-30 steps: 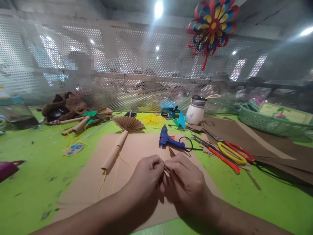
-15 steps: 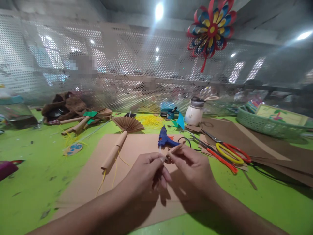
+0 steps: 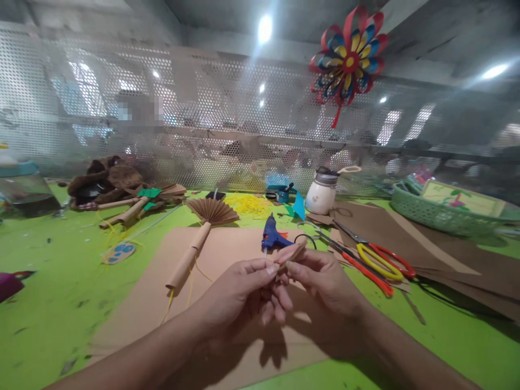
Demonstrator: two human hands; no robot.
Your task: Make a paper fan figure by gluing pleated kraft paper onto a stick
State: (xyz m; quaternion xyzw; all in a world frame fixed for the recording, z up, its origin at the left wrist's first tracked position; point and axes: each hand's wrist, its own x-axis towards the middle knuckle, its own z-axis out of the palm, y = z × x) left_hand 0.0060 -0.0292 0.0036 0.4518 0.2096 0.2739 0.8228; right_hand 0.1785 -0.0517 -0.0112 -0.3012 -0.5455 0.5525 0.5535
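Note:
Between my hands is a small strip of brown paper [image 3: 296, 253], folded or rolled, its far end slanting up to the right. My left hand [image 3: 252, 284] pinches its near end between thumb and fingertips. On the other side my right hand [image 3: 325, 279] grips the strip with thumb and fingers. Just beyond them a blue glue gun [image 3: 273, 234] rests on a large sheet of brown paper [image 3: 142, 303]. Left of my hands lies a rolled paper tube [image 3: 189, 257] with a pleated paper fan [image 3: 213, 210] at its top and yellow strings hanging from it.
Scissors with red and yellow handles [image 3: 382, 260] and an orange-handled tool [image 3: 368, 273] lie at right, beside brown paper sheets [image 3: 430, 244]. Farther back stand a white jar [image 3: 322, 194], a green basket [image 3: 447, 216] and yellow shreds [image 3: 249, 205]. A perforated screen [image 3: 227, 108] closes off the back.
The paper strip has turned slightly in my fingers, and my right thumb has shifted along it. Both hands sit a little lower in view.

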